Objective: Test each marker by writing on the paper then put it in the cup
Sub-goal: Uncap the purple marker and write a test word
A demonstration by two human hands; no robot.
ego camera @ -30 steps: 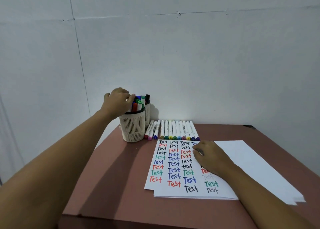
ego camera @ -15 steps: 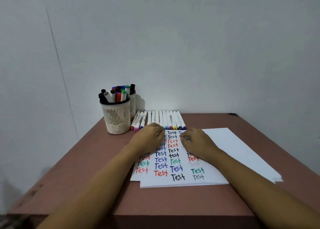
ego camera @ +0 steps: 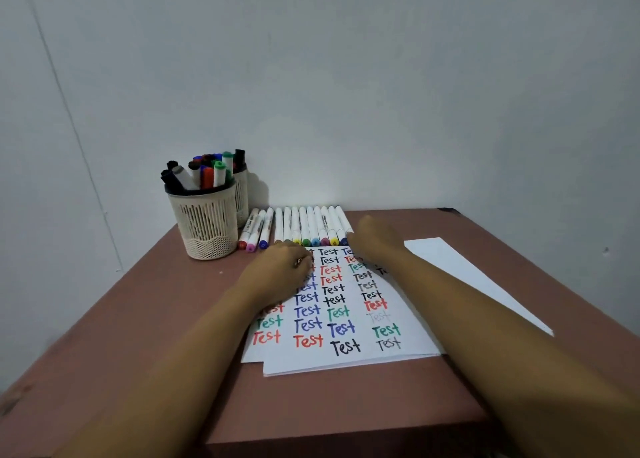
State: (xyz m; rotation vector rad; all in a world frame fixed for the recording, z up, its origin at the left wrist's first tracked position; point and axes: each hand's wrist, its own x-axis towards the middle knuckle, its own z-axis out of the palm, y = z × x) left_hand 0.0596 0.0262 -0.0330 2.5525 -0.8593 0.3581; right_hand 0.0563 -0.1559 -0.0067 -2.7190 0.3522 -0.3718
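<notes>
Brown table (ego camera: 166, 319): left hand (ego camera: 282, 267) loosely curled, covering paper (ego camera: 417, 340) words; blurred right hand (ego camera: 375, 244) hides last marker (ego camera: 343, 220) tip, grip unclear.

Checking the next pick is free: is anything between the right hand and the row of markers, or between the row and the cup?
Nothing visible does. The right hand is at the right end of the row of markers. The cup stands just left of the row, already crowded with markers.
</notes>
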